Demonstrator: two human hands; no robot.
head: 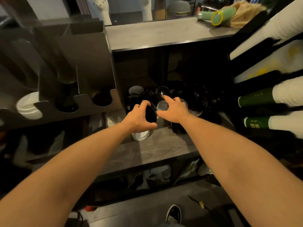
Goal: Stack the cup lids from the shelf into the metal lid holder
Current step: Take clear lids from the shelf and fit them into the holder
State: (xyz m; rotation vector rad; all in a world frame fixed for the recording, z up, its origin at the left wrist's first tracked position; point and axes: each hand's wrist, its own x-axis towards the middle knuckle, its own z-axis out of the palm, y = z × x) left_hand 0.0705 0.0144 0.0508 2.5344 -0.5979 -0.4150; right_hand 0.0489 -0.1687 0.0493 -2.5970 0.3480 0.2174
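Note:
Both arms reach into a dark shelf (157,145) recess. My left hand (139,117) is closed around a stack of black cup lids (150,113), held on edge. My right hand (173,110) has its fingers spread over a clear lid (162,106) beside the stack, touching it; whether it grips the lid is unclear. More black lids (201,99) lie piled deeper in the recess, hard to tell apart in the shadow. The metal lid holder (82,99) stands at the left, with white lids (28,106) in its left slot and black lids (67,107) in the middle slot.
A white lid stack (141,135) sits on the shelf under my left wrist. Sleeves of white and green paper cups (265,97) jut in from a rack on the right. A grey counter (155,33) runs above. My shoe (173,213) shows on the floor.

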